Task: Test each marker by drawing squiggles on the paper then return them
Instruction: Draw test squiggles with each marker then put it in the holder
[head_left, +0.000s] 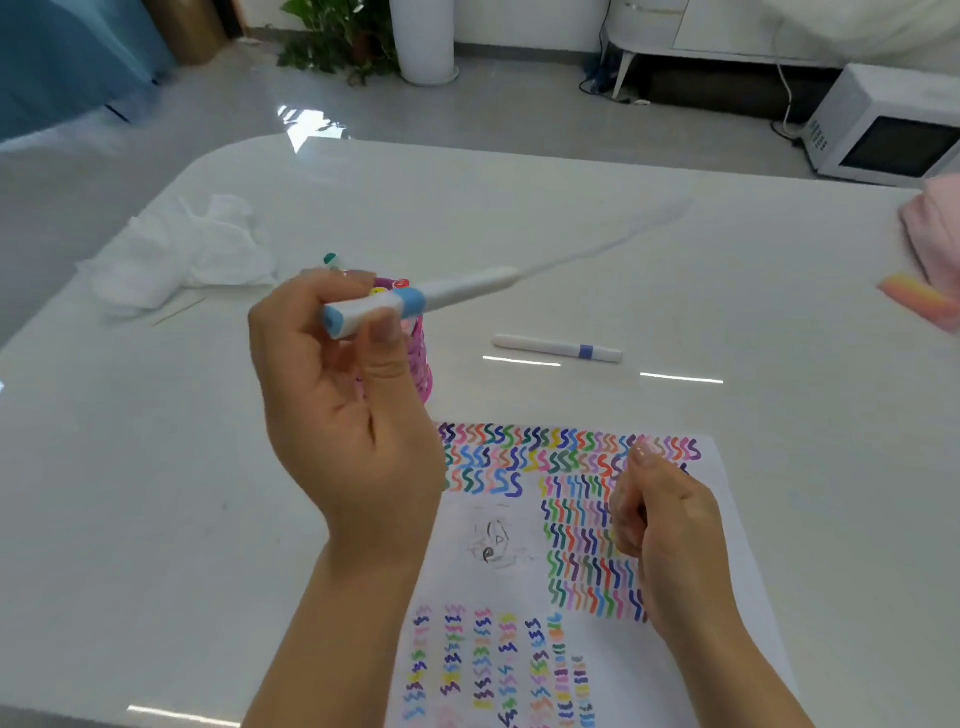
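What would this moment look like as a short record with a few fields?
left hand: raised, fingers holding a blue-banded marker
right hand: curled loosely over the paper
paper: mostly filled with coloured squiggles
spare marker: lying capped on the table, purple band
pink holder: behind the left hand, partly hidden
white cloth: crumpled, far left

Marker (415, 301) up top is white with a light blue band and a light blue end. The other marker (558, 348), lying out toward the middle of the desk (623, 249), is white too but its band is more purple-blue. Holder (418, 358) is hot pink mesh. Paper (519, 551) is white, packed with rows of wavy squiggles in red, blue, green, purple, pink, orange, yellow, plus a faint grey doodle mid-sheet. Desk itself is glossy white. Crumpled white cloth (182, 254) by the left edge.
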